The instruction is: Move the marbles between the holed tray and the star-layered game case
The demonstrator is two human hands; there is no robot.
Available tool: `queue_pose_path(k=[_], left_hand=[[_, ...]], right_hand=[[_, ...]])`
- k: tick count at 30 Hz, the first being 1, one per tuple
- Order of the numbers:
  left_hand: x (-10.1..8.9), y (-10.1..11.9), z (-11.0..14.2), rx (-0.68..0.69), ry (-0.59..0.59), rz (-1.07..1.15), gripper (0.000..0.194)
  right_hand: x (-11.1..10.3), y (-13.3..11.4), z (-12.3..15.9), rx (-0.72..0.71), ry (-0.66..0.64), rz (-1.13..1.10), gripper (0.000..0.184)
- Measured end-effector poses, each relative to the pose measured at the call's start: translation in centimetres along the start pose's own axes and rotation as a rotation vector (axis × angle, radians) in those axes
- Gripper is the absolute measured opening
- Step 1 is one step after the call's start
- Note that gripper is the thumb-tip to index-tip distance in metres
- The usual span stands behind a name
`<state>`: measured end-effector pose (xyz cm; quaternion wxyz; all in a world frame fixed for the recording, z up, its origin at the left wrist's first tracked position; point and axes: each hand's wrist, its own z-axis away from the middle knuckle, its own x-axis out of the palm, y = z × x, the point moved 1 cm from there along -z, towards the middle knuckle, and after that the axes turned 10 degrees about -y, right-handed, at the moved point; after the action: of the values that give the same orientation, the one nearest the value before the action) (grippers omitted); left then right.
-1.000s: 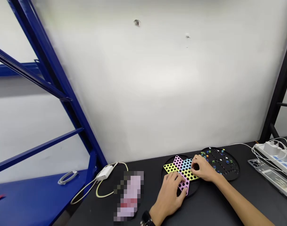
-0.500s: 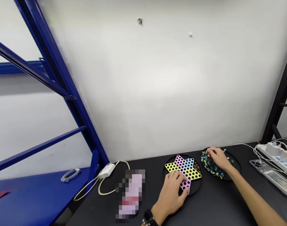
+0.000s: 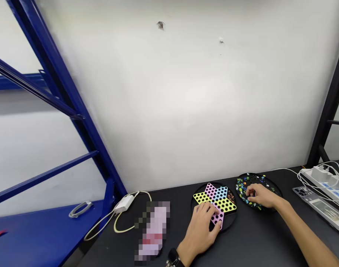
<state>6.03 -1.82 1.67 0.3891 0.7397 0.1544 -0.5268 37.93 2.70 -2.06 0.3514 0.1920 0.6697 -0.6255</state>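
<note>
A star-shaped Chinese checkers board (image 3: pixel 225 205), pink, yellow and blue with dark holes, lies in a round black tray (image 3: pixel 230 222). Across its near left side rests my left hand (image 3: pixel 202 224), fingers spread and thumb by the pink near point; it covers part of the board. Reddish-brown marbles (image 3: pixel 231 196) show beside the star's right side. To the right, a second round black tray (image 3: pixel 279 191) holds many coloured glass marbles (image 3: pixel 241 189). My right hand (image 3: pixel 262 195) is over these marbles, fingers curled toward the thumb; whatever is between the fingertips is too small to make out.
On the right lie a phone-like grey device (image 3: pixel 321 207) and a white power strip (image 3: pixel 322 181) with tangled cables. A blurred pinkish object (image 3: pixel 156 226) and a white adapter (image 3: pixel 124 204) with its cord are at left. Behind the black table stands a white wall (image 3: pixel 186 111).
My right hand has come nearer and slightly right within the marble tray, its fingers now more curled. My left hand stays on the board. The view has shifted slightly.
</note>
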Motion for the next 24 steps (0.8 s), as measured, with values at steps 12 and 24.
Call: queue_pose_path(k=[12,24], left_hand=[[0.1,-0.1,0.1,0.0,0.014,-0.022,0.014],[0.1,0.0,0.2,-0.007,0.017,-0.014,0.012]], right_hand=[[-2.5,-0.1,0.1,-0.047,0.357,-0.778,0.032],[-2.4,0.8,0.1,0.124,0.363,-0.414,0.034]])
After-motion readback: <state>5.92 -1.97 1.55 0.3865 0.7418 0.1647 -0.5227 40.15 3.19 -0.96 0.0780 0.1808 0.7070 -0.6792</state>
